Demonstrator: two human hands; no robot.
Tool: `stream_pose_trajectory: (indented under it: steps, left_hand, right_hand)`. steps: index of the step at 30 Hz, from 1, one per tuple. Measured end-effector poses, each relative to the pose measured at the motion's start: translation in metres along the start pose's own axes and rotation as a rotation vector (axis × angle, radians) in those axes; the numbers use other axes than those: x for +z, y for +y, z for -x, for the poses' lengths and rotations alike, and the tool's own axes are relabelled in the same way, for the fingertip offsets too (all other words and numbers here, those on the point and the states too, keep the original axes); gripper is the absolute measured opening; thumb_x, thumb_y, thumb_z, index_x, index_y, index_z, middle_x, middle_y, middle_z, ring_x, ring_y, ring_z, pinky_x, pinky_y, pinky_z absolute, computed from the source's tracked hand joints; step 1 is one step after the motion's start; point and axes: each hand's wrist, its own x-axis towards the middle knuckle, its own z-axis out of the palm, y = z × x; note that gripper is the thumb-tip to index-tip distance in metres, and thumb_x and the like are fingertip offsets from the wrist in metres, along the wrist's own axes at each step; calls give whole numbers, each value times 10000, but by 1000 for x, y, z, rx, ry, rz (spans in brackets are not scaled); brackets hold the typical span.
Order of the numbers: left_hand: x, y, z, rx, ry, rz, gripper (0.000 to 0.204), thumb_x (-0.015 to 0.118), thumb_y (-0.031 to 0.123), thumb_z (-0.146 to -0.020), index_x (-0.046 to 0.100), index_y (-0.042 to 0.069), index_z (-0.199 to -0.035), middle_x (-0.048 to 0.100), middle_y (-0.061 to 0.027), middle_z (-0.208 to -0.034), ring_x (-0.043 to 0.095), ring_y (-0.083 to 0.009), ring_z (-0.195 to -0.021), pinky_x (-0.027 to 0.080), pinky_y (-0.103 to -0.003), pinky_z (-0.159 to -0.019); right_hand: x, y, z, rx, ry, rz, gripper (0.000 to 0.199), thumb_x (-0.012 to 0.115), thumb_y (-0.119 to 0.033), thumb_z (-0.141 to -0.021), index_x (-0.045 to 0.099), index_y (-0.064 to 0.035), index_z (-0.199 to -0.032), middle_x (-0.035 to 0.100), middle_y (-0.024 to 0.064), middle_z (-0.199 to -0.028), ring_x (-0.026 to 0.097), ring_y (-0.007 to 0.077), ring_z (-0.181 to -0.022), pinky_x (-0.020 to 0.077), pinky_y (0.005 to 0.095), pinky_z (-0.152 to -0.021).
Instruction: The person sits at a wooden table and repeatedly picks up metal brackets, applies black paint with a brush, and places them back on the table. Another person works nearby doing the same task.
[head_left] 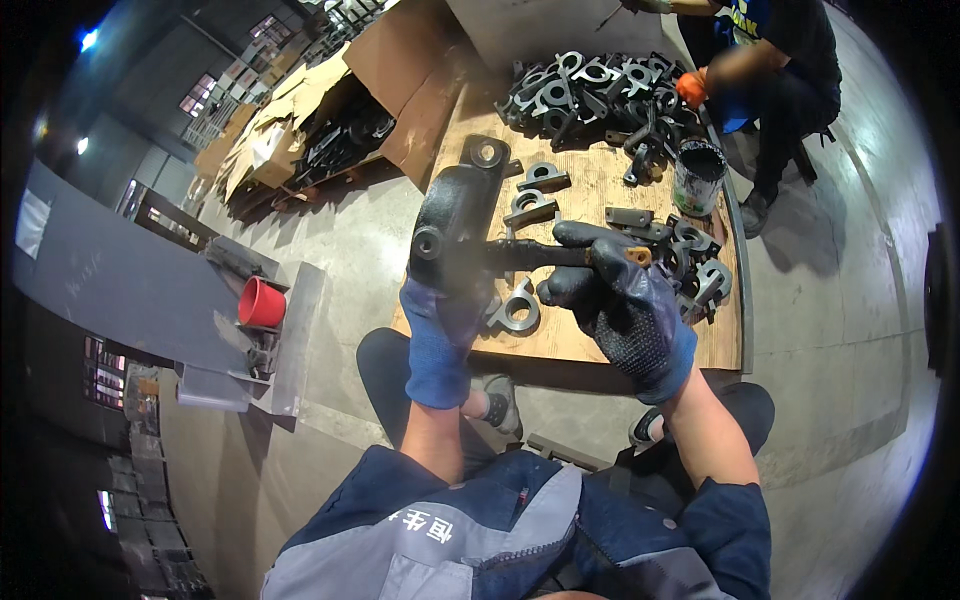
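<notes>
In my gloved left hand is a large black metal bracket, its rounded ends pierced by holes. It hides most of that hand's fingers. My gloved right hand is closed round a paintbrush coated in black, whose handle ends in an orange-brown tip with a hole. The brush lies level, its far end against or just in front of the bracket, where the picture is smeared. Below the brush, a bare grey ring-shaped bracket lies on the wooden tabletop.
More ring-shaped brackets lie beyond the brush, with a heap of metal parts at the back. An open can of black paint stands at the right edge. Another person crouches there, orange glove by the heap. A red bucket sits left.
</notes>
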Motion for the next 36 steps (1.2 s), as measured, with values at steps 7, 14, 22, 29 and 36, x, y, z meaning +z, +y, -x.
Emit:
stream_pose_trajectory:
  steps: [7,14,22,29,36]
  left_hand:
    - [3,26,0,-141,8,250,309,701,2,-794,634,1,-1096,675,-40,-911,620,-104,-753,510,-233,-621]
    - [3,21,-7,-55,15,9,374,708,5,-804,607,6,-1164,677,-77,-1007,633,-142,-854,513,-274,-743]
    - [5,21,-9,46,77,-71,333,722,41,-804,611,9,-1116,682,-66,-918,640,-136,-765,530,-260,-667]
    - [3,15,-9,-14,49,-115,390,747,58,-785,613,21,-1149,690,-83,-980,641,-153,-832,514,-284,-742]
    - [2,20,-7,-27,49,-64,413,762,60,-768,614,23,-1152,692,-92,-980,642,-156,-839,510,-297,-753]
  right_hand:
    - [-2,7,1,161,66,-473,424,488,-262,-1008,482,12,-1331,644,168,-1170,642,228,-1081,517,303,-927]
    - [0,5,1,144,152,-472,437,531,-284,-989,519,30,-1292,658,155,-1114,669,237,-1006,532,328,-907]
    - [4,8,-3,-24,127,-185,382,552,-252,-984,568,36,-1234,658,135,-1107,684,192,-951,532,285,-859]
    - [2,7,-2,-89,103,-84,335,548,-200,-981,590,18,-1232,668,113,-1104,676,197,-978,519,309,-885]
    - [-4,17,-8,-156,78,9,311,615,-181,-948,627,-40,-1224,670,56,-1133,646,130,-1003,520,264,-841]
